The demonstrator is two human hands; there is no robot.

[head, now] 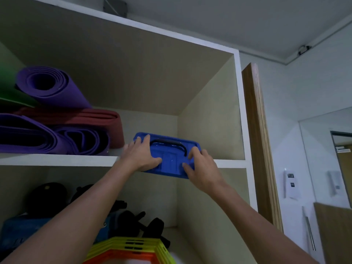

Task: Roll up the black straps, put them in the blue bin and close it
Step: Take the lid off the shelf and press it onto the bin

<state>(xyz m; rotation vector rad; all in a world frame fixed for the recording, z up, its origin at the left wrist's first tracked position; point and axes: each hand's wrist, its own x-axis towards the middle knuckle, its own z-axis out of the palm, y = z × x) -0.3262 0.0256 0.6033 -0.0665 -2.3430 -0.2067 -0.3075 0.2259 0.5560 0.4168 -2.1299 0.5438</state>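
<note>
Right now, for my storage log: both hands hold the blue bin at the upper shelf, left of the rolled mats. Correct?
No. Head view: the blue bin is right of the rolled mats; left hand and right hand hold it at the upper shelf.

Both bare arms reach up and forward, nearly straight, drawing close together at the hands. The left hand (142, 155) grips the left end of the blue bin (169, 159), fingers spread over its top. The right hand (202, 165) grips the right end, fingers curled, thumb pointing inward.
</note>
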